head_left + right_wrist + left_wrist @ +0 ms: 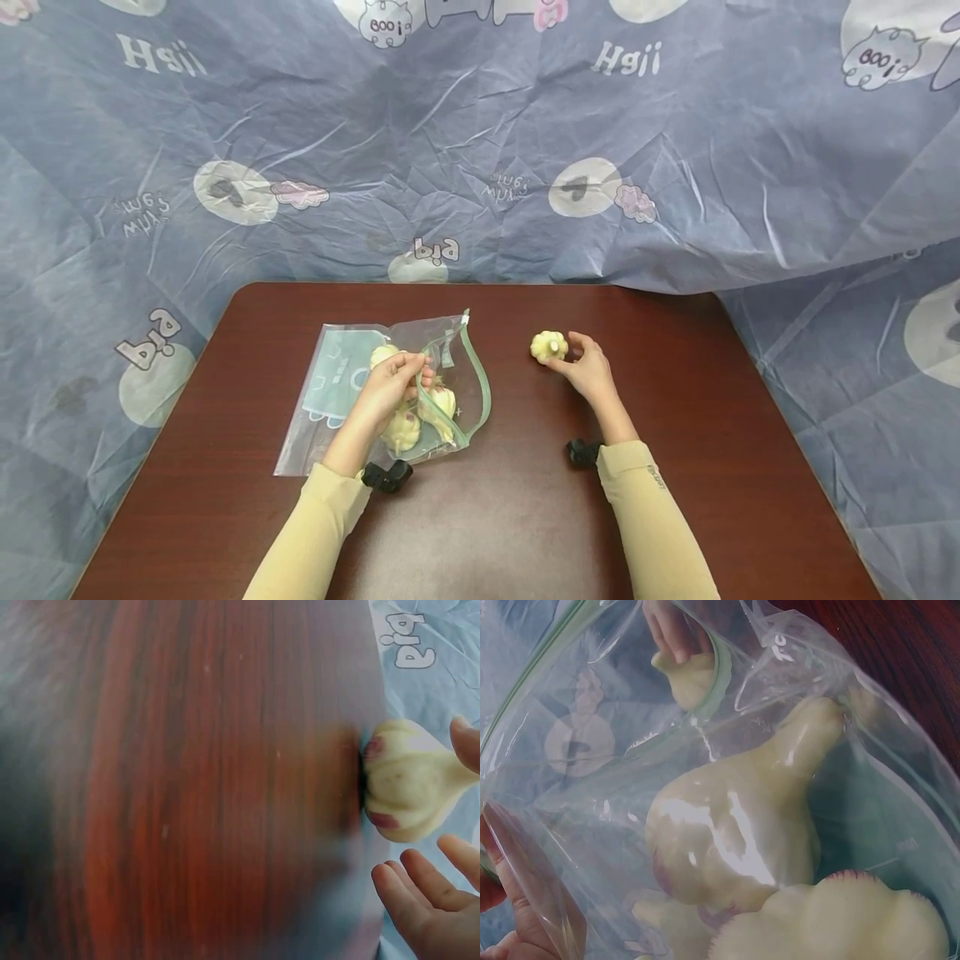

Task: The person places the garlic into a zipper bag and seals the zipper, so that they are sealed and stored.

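Observation:
My left hand [393, 379] pinches the rim of a clear zip bag [468, 400] with a green seal, its mouth standing open to the right. Inside the bag lie several garlic bulbs [401, 429], seen close through the plastic in the left wrist view, one bulb [735, 825] with its stem pointing up. Another garlic bulb [549, 347] sits on the table to the right of the bag. Around it my right hand [588, 367] is spread, thumb by the stem; in the right wrist view the fingers [420, 892] are apart from the bulb [409, 780].
A flat clear packet with a light blue printed panel [341, 367] lies under the bag's left side. The dark brown table [525, 533] ends at a blue patterned cloth [480, 167] behind it. A black wrist camera [387, 477] is on the left wrist.

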Demonstrator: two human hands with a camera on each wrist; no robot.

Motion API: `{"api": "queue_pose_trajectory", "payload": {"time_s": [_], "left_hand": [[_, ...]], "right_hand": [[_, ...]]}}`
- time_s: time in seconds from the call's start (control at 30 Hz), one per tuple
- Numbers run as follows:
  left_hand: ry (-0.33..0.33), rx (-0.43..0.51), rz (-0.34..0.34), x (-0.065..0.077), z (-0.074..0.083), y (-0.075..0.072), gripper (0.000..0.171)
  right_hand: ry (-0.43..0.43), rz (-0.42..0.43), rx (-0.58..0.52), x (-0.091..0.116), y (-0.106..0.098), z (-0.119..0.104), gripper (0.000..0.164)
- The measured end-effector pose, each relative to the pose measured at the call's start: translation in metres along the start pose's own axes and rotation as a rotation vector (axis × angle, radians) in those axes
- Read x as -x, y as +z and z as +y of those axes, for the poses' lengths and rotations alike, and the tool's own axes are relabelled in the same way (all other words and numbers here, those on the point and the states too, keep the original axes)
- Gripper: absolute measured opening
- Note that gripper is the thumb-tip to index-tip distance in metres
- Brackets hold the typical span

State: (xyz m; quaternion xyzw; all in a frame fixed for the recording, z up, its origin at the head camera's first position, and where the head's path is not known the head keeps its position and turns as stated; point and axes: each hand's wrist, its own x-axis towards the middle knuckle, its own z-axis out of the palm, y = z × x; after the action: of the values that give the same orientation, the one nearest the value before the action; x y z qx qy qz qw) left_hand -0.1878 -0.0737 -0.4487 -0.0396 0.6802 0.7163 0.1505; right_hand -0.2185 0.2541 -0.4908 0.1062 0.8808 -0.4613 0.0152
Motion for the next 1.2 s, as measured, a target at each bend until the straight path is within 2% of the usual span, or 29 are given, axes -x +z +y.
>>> {"api": "queue_pose_trajectory", "payload": {"time_s": [0.17, 0.4, 0.73, 0.9, 1.2], "left_hand": [[-0.004, -0.001, 0.007, 0.000, -0.001, 0.000, 0.033], [0.001, 0.009, -0.004, 0.000, -0.002, 0.001, 0.032], [-0.004, 0.009, -0.001, -0.001, -0.003, -0.001, 0.031], [0.000, 0.007, 0.005, -0.001, -0.002, -0.001, 0.029], [-0.009, -0.013, -0.002, -0.001, 0.002, -0.001, 0.031]], "right_hand": [[0.006, -0.010, -0.007, -0.007, 0.008, 0.000, 0.084], [-0.032, -0.022, 0.056, -0.011, 0.015, -0.005, 0.091], [-0.040, -0.024, 0.113, -0.012, 0.021, -0.011, 0.070], [-0.025, -0.020, 0.125, -0.008, 0.019, -0.010, 0.069], [-0.021, -0.002, 0.066, 0.006, 0.012, -0.010, 0.068]]}}
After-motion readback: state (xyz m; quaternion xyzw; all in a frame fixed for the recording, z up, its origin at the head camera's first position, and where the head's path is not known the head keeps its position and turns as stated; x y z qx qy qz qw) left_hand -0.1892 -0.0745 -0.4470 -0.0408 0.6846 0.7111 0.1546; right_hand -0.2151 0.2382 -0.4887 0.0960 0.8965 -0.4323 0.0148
